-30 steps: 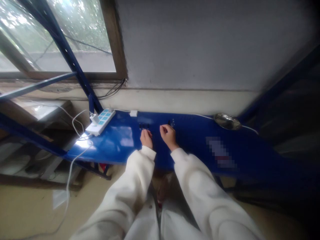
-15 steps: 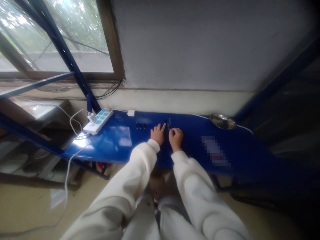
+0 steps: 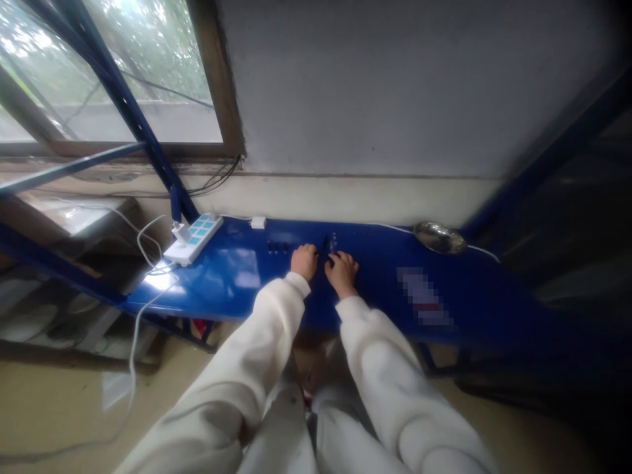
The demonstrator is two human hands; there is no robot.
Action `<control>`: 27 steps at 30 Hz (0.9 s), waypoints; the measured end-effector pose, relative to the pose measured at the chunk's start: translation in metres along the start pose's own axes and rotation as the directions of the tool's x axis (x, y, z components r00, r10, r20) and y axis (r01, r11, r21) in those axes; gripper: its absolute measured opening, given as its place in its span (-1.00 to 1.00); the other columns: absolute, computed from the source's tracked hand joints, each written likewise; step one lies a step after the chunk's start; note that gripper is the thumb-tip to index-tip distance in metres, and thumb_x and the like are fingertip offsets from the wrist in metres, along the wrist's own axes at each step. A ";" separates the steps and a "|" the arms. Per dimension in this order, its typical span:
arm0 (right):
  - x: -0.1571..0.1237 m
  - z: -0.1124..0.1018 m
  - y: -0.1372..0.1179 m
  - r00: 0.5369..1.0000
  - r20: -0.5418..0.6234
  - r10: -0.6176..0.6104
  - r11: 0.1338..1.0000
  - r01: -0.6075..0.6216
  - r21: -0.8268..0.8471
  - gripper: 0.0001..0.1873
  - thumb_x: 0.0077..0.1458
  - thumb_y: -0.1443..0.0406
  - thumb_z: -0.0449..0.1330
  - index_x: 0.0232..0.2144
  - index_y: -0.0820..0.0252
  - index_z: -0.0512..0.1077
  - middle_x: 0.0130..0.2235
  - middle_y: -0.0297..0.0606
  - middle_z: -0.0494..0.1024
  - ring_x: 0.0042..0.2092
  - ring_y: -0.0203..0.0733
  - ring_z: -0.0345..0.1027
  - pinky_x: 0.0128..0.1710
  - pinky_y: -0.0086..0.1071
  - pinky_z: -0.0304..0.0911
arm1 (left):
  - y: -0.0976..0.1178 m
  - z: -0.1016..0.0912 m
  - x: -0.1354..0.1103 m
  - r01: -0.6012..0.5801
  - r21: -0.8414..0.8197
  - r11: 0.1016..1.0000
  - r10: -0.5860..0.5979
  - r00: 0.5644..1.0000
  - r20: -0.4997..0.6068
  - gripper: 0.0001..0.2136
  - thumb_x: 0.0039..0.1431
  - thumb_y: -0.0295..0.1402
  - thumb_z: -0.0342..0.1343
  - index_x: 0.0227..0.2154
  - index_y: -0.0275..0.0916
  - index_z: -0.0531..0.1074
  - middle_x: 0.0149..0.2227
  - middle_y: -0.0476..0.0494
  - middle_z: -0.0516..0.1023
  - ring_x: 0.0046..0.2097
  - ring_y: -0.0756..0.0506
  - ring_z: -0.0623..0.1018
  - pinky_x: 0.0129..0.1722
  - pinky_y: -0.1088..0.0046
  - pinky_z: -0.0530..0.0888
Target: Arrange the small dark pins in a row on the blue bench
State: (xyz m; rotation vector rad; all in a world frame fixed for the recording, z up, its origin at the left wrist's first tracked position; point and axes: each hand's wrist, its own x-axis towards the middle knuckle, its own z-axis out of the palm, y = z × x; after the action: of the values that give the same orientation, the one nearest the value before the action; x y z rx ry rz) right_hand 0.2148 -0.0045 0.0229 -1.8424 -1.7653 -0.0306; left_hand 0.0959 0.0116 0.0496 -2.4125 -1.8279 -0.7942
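Note:
Both my hands are low over the blue table (image 3: pixel 232 289), a small gap between them. My left hand (image 3: pixel 304 261) has its fingers curled in and pressed together; whatever they hold, if anything, is hidden. My right hand (image 3: pixel 342 272) is closed too, thumb and forefinger meeting near a tiny dark spot too small to name. Just beyond the hands lie a small dark piece (image 3: pixel 325 241) and a short column of tiny shiny pieces (image 3: pixel 334 238). Left of my left hand, several small dark pieces (image 3: pixel 277 247) stand in a row.
A white power strip (image 3: pixel 195 238) with plugs and cables occupies the table's left end. A white adapter (image 3: pixel 258 223) sits at the back edge. To the right are a shiny metallic oval object (image 3: pixel 439 237) with a white cord and a blurred-out flat item (image 3: pixel 424 296).
My left hand has drawn back slightly left, its spread fingers now curled in. My right hand has shifted a little left and turned, thumb and forefinger now toward the shiny pieces.

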 end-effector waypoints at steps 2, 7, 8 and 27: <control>0.000 0.001 0.000 1.000 0.022 -0.015 1.000 0.016 -0.015 -0.68 0.01 0.28 -0.03 -0.20 0.15 0.40 -0.06 -0.10 0.33 0.00 -0.04 0.04 -0.11 -0.12 -0.10 | -0.008 -0.001 -0.007 0.022 -0.124 0.992 -0.033 0.996 -0.085 -0.91 0.05 -0.40 -0.05 -0.38 -0.26 0.32 -0.34 -0.17 0.40 -0.28 -0.08 0.37 -0.28 0.40 0.29; 0.000 0.003 0.000 0.997 0.057 -0.054 0.998 0.054 -0.009 -0.66 0.05 0.26 -0.07 -0.14 0.13 0.35 -0.03 -0.13 0.32 0.01 -0.03 0.01 -0.11 -0.09 -0.11 | -0.023 0.001 -0.028 0.061 -0.488 0.871 -0.207 0.946 -0.251 -0.91 0.00 -0.35 0.01 -0.45 -0.26 0.29 -0.45 -0.08 0.40 -0.40 0.00 0.37 -0.35 0.48 0.31; 0.001 0.003 0.000 0.997 0.058 -0.058 0.998 0.058 -0.007 -0.66 0.05 0.25 -0.07 -0.14 0.13 0.35 -0.03 -0.14 0.32 0.01 -0.03 0.01 -0.11 -0.09 -0.10 | -0.025 0.002 -0.032 0.084 -0.555 0.828 -0.268 0.928 -0.258 -0.91 -0.01 -0.34 0.02 -0.45 -0.26 0.28 -0.46 -0.06 0.39 -0.43 0.02 0.37 -0.37 0.49 0.32; -0.001 0.000 -0.004 0.964 -0.017 -0.265 0.964 0.265 0.025 -0.71 0.10 0.31 -0.10 -0.28 0.13 0.41 -0.17 -0.20 0.43 -0.13 -0.15 0.13 -0.17 -0.21 -0.12 | -0.036 0.006 -0.039 0.145 -0.863 0.484 -0.546 0.821 -0.169 -0.86 -0.12 -0.34 0.10 -0.49 -0.28 0.28 -0.51 -0.01 0.34 -0.50 0.09 0.32 -0.42 0.55 0.31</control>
State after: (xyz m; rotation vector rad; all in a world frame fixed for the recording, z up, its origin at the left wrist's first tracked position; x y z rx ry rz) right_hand 0.2112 -0.0054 0.0241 -1.5710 -1.9814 -0.1219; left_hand 0.0582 -0.0099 0.0189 -1.8129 -2.0363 -2.5109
